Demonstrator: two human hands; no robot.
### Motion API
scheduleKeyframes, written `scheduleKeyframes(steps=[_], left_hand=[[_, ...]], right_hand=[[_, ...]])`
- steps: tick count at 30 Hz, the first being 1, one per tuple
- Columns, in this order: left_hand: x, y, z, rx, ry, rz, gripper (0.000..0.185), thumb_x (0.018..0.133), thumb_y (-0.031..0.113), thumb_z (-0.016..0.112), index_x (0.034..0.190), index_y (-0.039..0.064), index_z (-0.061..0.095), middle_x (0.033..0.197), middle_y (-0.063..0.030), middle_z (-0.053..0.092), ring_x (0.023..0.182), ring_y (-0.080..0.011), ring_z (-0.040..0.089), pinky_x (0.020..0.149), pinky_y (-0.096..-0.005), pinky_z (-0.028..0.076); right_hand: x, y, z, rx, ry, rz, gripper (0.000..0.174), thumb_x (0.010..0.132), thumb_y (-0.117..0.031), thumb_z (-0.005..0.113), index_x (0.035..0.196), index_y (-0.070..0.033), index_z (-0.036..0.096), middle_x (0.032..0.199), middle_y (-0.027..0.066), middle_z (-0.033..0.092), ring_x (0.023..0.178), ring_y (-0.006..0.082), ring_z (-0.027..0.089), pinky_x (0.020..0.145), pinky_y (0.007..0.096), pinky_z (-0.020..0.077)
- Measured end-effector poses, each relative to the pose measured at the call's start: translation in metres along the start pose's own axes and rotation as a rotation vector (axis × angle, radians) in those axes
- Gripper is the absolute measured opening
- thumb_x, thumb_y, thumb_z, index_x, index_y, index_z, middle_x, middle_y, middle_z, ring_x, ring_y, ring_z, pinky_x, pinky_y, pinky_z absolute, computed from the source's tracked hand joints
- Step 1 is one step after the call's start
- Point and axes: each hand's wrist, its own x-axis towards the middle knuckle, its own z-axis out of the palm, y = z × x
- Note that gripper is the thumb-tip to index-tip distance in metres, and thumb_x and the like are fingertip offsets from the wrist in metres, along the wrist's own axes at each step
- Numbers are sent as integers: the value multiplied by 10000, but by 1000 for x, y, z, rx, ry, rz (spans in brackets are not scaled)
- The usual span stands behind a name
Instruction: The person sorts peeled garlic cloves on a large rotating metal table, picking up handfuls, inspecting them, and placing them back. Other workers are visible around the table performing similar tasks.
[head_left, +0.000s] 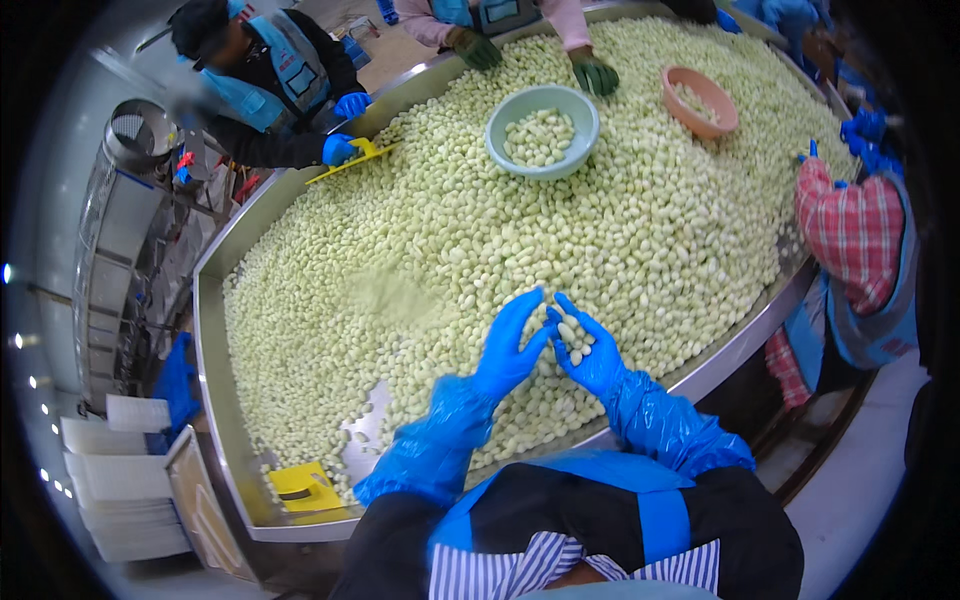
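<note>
Both my hands wear blue gloves and hover over a deep heap of small, pale green oval pieces (622, 247). My right hand (596, 360) is cupped palm up around several of these pieces (574, 335). Close to its left, my left hand (511, 351) has straight fingers with the thumb apart, and nothing shows in its grasp. Its thumb tip is near the right hand's fingers; whether they touch I cannot tell. The heap lies in a large metal tray table (225, 420) with raised sides.
On the heap sit a light blue bowl (541, 169) and a pinkish-orange bowl (701, 129), both holding pieces. A yellow scraper (306, 486) lies at the near left corner. Another person's blue-gloved hand (340, 149) holds a yellow trowel (367, 152). Green-gloved hands (596, 75) rest opposite.
</note>
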Motion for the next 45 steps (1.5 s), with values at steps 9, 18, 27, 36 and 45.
scheduleKeyframes(steps=[9,18,27,36,45], left_hand=[[-104,3,-28,-182,198,-368,522,903,101,608,1386,57,417,1330,-142,476,1226,-252,490,1013,-360,410],[-152,9,-9,-313,297,-420,520,906,82,593,1392,56,409,1326,-125,493,1175,-230,520,980,-342,434],[-153,31,16,-462,70,-307,487,915,137,590,1375,78,441,1255,-124,538,1123,-232,559,945,-342,448],[-168,29,45,-123,48,-186,235,859,216,660,1000,32,622,1032,-153,624,984,-307,607,836,-385,473],[-195,66,70,118,109,-219,199,826,165,658,977,37,636,965,-161,641,893,-325,621,779,-385,498]], right_hand=[[137,-99,103,-205,-63,-239,498,983,-281,470,1415,-65,354,1172,105,520,1181,247,505,1053,442,381],[198,-179,150,-1108,202,-509,560,954,-293,523,1429,-79,320,1401,193,368,1293,376,382,977,655,392],[-37,-58,47,-1711,187,360,372,963,-264,473,1269,-84,585,1184,80,627,998,200,628,892,334,497],[-94,-4,10,-2510,242,343,420,918,-457,478,1229,-201,600,1216,118,598,1096,319,577,916,440,460],[-102,-6,-6,-2485,59,196,413,913,-436,491,1272,-248,572,1238,76,597,1084,296,591,887,435,481]])
